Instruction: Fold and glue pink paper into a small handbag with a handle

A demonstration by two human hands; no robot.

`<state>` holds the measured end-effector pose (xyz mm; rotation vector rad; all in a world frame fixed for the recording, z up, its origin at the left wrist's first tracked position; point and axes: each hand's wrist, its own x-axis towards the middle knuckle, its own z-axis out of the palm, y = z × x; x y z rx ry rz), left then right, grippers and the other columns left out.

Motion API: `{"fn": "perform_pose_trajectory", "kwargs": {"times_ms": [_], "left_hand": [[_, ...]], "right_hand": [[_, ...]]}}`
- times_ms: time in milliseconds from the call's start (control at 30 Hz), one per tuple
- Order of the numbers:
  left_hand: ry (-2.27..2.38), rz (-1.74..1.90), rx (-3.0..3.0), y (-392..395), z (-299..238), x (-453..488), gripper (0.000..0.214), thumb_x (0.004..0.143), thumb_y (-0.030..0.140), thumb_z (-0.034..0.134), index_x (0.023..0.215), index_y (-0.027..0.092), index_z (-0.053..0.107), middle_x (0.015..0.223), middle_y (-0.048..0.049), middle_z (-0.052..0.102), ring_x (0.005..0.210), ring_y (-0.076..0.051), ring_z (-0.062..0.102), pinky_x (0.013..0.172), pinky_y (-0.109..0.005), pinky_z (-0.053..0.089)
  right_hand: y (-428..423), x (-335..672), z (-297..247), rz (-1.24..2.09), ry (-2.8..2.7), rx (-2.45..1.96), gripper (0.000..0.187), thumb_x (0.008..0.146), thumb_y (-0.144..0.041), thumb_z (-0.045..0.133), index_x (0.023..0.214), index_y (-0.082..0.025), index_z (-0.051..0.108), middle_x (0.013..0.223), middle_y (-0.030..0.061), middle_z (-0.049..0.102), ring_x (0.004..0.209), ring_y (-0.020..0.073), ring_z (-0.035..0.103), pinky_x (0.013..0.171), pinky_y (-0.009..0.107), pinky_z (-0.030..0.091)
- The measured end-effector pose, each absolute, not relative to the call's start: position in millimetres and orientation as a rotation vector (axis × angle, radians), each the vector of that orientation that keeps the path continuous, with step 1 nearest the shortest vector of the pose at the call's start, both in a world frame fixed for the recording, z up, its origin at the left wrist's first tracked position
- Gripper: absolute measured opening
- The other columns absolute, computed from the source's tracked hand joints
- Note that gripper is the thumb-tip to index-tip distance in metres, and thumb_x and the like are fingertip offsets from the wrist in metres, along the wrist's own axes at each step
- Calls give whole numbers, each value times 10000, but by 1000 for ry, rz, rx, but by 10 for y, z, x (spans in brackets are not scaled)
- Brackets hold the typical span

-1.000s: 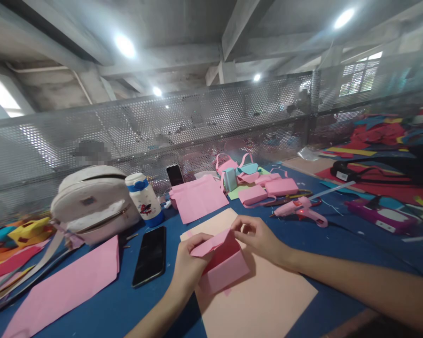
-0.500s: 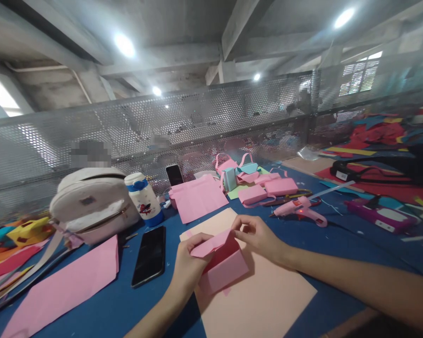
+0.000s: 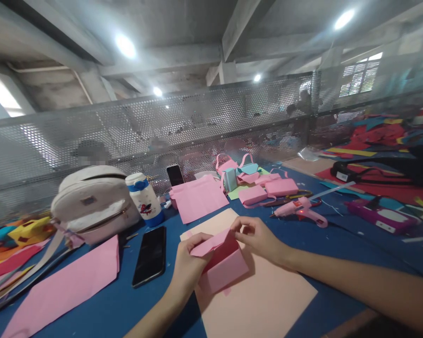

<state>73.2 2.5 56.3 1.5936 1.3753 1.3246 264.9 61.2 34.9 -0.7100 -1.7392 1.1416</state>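
Note:
A small pink paper box (image 3: pixel 225 273) with a raised flap sits over a peach paper sheet (image 3: pixel 264 300) on the blue table. My left hand (image 3: pixel 193 263) is closed around the box's left end, thumb against the flap. At the flap's right corner, the fingertips of my right hand (image 3: pixel 255 234) pinch the paper. The inside of the box lies in shadow beneath the flap. To the right of my right hand rests a pink glue gun (image 3: pixel 299 210) with a glue stick in its back and a small red light.
Left of my hands lie a black phone (image 3: pixel 150 256), a pink paper sheet (image 3: pixel 70 286), a white backpack (image 3: pixel 95 202) and a bottle (image 3: pixel 144 199). Behind are pink sheets (image 3: pixel 199 199) and several small paper bags (image 3: pixel 282 187). A purple device (image 3: pixel 382 216) lies at right; a perforated metal screen (image 3: pixel 197 117) stands behind.

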Motion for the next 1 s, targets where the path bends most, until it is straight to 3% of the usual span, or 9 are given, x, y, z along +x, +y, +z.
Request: {"fn": "perform_pose_trajectory", "kwargs": {"times_ms": [400,1000], "left_hand": [[1366,1309,1604,-3,573,736,176,621,153,601,703,148,757,716,-47,737,671,-184,623,601,-213,442],[1350,1310,1613,-5,599,757,177,619,142,592,693,150,752,703,-45,731,658,-180,612,594,-214,434]], "right_hand": [[588,2673,418,1121,-1712,-662,360,810,-514,685,736,-164,650,718,14,602,640,134,506,579,251,371],[621,2663,348,1106,-1683,-619,239,860,-379,656,739,-175,619,734,0,585,690,137,530,626,251,393]]}}
